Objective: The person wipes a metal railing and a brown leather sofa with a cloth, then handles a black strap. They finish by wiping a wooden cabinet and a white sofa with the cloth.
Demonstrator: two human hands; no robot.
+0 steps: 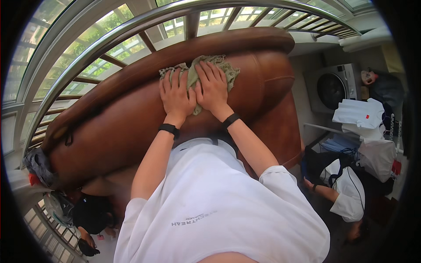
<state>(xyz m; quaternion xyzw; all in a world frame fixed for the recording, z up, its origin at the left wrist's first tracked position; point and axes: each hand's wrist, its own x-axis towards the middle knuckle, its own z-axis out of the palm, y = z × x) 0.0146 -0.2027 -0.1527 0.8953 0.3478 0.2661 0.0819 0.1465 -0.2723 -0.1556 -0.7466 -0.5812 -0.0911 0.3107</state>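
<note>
A crumpled olive-green cloth [230,70] with a fringed edge lies on the brown leather sofa [131,115]. My left hand [177,93] presses flat on the cloth's left part, fingers pointing toward the sofa's rolled edge. Beside it, my right hand [212,85] lies palm down on the cloth's middle, with the two thumbs close together. Neither hand is curled round the cloth; both rest on top with fingers slightly spread. A black band circles each wrist. Part of the cloth is hidden under the palms.
A metal railing [111,36] curves behind the sofa, before windows. To the right are a front-loading washing machine [332,87], hanging white clothes [358,113] and a person in a white shirt [350,194]. Another person in black [90,212] is at lower left, near bundled dark fabric [39,164].
</note>
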